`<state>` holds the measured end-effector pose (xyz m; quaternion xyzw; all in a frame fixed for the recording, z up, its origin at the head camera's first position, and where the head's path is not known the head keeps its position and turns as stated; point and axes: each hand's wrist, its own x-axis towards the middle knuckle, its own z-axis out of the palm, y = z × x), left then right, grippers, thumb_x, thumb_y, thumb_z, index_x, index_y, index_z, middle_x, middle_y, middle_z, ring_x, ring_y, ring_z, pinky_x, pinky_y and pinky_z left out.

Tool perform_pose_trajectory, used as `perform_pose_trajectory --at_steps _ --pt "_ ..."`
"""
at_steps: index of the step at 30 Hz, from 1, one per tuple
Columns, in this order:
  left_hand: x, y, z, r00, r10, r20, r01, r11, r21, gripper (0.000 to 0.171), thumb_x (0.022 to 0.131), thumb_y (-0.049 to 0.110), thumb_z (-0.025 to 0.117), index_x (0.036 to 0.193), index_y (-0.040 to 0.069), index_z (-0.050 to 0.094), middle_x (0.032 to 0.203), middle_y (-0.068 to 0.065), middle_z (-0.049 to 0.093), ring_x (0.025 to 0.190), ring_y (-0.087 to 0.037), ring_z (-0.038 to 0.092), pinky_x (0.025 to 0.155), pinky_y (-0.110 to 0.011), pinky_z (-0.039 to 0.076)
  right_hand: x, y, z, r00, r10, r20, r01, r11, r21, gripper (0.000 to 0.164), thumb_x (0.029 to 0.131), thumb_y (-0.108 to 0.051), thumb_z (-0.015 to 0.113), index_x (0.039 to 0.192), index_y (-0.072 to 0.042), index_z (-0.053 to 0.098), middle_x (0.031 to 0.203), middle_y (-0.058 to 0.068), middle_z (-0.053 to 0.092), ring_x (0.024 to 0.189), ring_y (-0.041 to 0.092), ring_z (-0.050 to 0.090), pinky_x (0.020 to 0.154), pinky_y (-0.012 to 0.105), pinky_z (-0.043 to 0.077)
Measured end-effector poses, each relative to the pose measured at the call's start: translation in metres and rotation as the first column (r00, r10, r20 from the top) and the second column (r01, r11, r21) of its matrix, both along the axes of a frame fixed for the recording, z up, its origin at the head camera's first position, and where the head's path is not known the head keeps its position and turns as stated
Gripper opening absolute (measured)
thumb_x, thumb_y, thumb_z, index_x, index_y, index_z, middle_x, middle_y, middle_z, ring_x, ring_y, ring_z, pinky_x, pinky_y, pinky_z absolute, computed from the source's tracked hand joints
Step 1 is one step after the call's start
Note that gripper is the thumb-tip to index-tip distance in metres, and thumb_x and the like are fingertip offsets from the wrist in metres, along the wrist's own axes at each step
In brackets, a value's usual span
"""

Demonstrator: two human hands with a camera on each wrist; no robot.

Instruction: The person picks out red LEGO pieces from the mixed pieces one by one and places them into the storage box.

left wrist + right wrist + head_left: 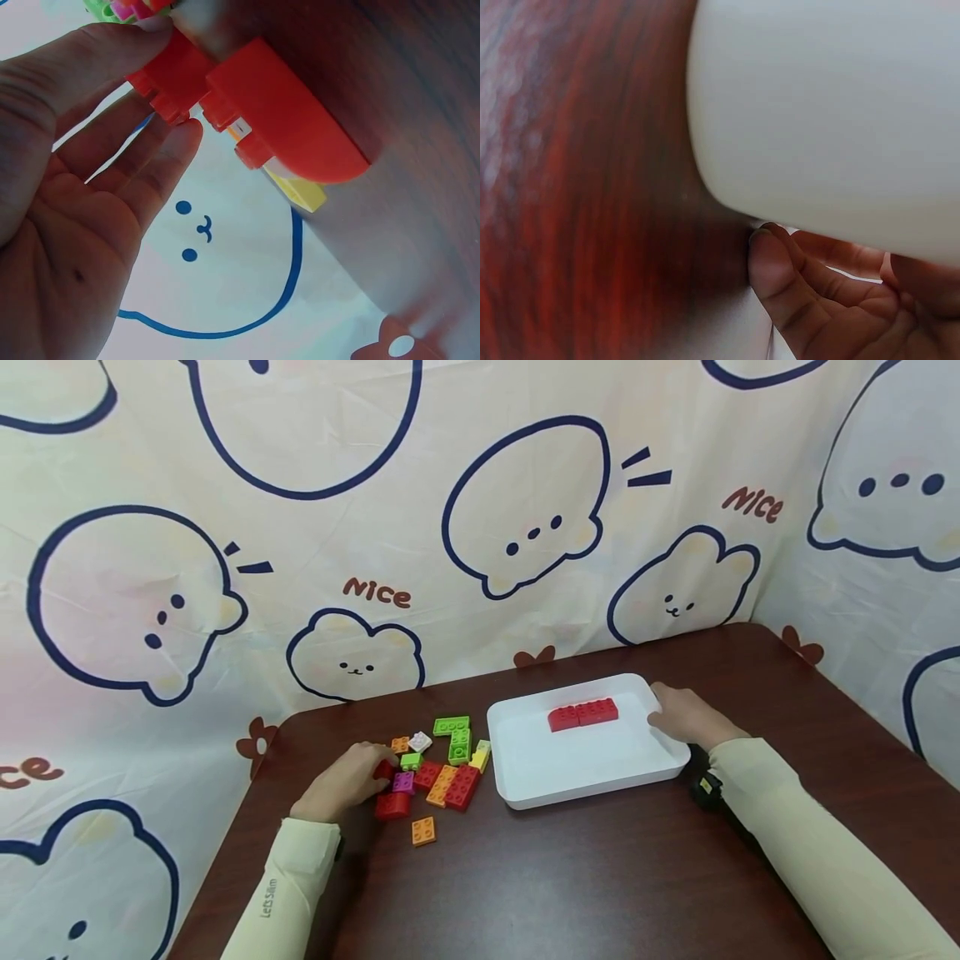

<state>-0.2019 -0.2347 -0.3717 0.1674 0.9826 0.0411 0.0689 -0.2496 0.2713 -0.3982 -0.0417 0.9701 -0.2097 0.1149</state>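
- We sit at a dark reddish-brown wooden desk with a rounded corner.
- Behind and beside it we see a cream curtain printed with navy-outlined cartoon animals and "Nice".
- Even, soft light falls throughout.

Red brick — far end cut off
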Motion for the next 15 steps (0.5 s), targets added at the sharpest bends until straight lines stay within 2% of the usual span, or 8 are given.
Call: perform_pose_trajectory --at_steps 5,15 --pt "0.0015 -0.0005 0.0015 1.000 -0.006 -0.010 0.006 1.000 0.010 0.031 0.075 0.011 0.075 0.104 0.014 0.067 0.107 -0.007 0.063 0.098 -0.024 0.054 0.086 -0.043 0.048 0.0000 0.0005 -0.0006 1.000 -0.006 0.010 0.006 1.000 -0.006 0.064 0.092 -0.018 0.053 0.140 0.008 0.020 0.137 0.034 0.031 0.117 0.045 0.039 0.094 0.060 0.035" --pt "0.0035 0.0002 0.0095 0.999 0.032 -0.033 -0.032 0.999 0.010 0.034 0.073 0.010 0.076 0.106 0.013 0.066 0.107 -0.009 0.063 0.095 -0.024 0.053 0.083 -0.041 0.050 -0.0011 0.0024 -0.0025 1.000 -0.003 0.005 0.003 1.000 -0.012 0.065 0.091 -0.019 0.053 0.140 0.007 0.020 0.138 0.033 0.031 0.118 0.045 0.038 0.094 0.060 0.035"
